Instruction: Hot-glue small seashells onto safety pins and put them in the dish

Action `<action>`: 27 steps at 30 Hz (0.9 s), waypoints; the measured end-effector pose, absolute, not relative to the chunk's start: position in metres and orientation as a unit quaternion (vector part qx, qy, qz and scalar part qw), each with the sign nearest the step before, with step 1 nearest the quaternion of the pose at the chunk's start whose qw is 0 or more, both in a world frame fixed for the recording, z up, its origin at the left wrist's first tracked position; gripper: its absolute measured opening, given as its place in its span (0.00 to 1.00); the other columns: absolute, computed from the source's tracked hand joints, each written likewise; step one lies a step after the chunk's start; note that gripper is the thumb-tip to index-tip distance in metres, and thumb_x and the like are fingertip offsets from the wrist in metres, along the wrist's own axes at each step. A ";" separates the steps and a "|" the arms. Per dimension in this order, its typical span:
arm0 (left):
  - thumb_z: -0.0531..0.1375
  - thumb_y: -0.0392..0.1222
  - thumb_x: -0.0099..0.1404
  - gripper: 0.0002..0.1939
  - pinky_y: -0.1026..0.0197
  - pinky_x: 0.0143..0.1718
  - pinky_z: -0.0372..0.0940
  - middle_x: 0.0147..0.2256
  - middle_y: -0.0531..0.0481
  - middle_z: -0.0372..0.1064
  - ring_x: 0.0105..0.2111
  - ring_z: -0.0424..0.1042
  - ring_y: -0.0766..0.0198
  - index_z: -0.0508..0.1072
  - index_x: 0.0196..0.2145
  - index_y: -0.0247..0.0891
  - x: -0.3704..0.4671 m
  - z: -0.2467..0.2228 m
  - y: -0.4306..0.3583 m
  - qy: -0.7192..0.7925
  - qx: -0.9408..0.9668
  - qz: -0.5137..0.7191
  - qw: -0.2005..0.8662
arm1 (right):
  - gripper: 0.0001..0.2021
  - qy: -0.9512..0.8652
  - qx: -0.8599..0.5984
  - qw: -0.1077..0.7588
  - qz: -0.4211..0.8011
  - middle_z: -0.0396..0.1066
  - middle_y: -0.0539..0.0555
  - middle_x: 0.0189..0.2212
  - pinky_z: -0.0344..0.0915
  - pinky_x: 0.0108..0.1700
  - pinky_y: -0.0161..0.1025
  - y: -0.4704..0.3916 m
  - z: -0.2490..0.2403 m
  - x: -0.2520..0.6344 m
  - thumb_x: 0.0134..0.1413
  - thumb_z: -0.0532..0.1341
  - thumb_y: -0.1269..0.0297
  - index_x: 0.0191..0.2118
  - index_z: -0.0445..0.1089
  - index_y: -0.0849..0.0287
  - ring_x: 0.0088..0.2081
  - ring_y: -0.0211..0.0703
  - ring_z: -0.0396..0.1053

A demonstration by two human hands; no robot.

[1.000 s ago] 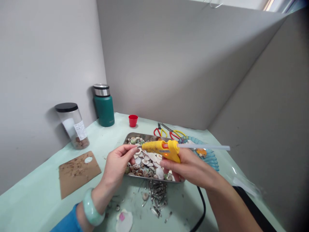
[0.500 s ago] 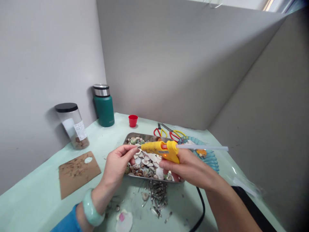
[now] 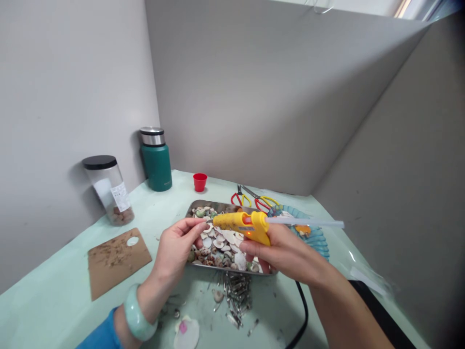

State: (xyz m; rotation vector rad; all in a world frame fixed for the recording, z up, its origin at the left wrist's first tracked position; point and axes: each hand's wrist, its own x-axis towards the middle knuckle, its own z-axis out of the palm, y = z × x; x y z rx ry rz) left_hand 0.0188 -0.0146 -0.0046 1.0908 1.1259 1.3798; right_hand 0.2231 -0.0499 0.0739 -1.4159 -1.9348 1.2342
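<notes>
My right hand (image 3: 267,247) is wrapped round the handle of a yellow hot glue gun (image 3: 238,223), with a long clear glue stick (image 3: 305,221) sticking out of its back. The gun's nozzle points left and meets the fingertips of my left hand (image 3: 181,237). Thumb and forefinger there are pinched together; whatever lies between them is too small and hidden to name. Beneath both hands is a metal tray (image 3: 192,206) full of seashells (image 3: 220,245). In front of the tray lies a heap of metal pin clasps (image 3: 238,293), beside a small shell (image 3: 218,295).
Left stand a black-lidded jar (image 3: 109,191), a green flask (image 3: 157,162) and stained cardboard (image 3: 118,261). Behind the tray are a red cup (image 3: 200,182) and scissors (image 3: 263,201). A blue dish (image 3: 319,242) sits right. A white shell (image 3: 187,333) lies near; a black cord (image 3: 303,310) trails down.
Almost nothing differs. Both hands and the glue gun hold the same position, the nozzle still at my left fingertips.
</notes>
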 end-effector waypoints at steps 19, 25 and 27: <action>0.64 0.44 0.52 0.11 0.68 0.23 0.54 0.14 0.59 0.64 0.17 0.60 0.72 0.74 0.32 0.35 0.018 -0.006 -0.012 0.461 0.450 0.570 0.510 | 0.10 -0.704 -0.508 0.225 0.442 0.66 0.49 0.24 0.59 0.21 0.28 -0.050 0.069 0.224 0.55 0.57 0.57 0.32 0.65 0.60 0.20 0.30 0.61; 0.64 0.44 0.52 0.11 0.68 0.23 0.54 0.14 0.59 0.64 0.17 0.60 0.72 0.74 0.32 0.35 0.019 -0.006 -0.013 0.462 0.450 0.570 0.509 | 0.10 -0.698 -0.517 0.227 0.441 0.67 0.50 0.25 0.59 0.20 0.28 -0.050 0.071 0.223 0.55 0.57 0.58 0.32 0.65 0.61 0.20 0.30 0.62; 0.64 0.44 0.52 0.11 0.68 0.23 0.54 0.15 0.59 0.64 0.17 0.60 0.71 0.75 0.32 0.35 0.019 -0.006 -0.013 0.459 0.454 0.571 0.507 | 0.10 -0.697 -0.515 0.229 0.444 0.66 0.49 0.24 0.59 0.20 0.28 -0.051 0.072 0.222 0.55 0.57 0.58 0.32 0.65 0.61 0.20 0.30 0.61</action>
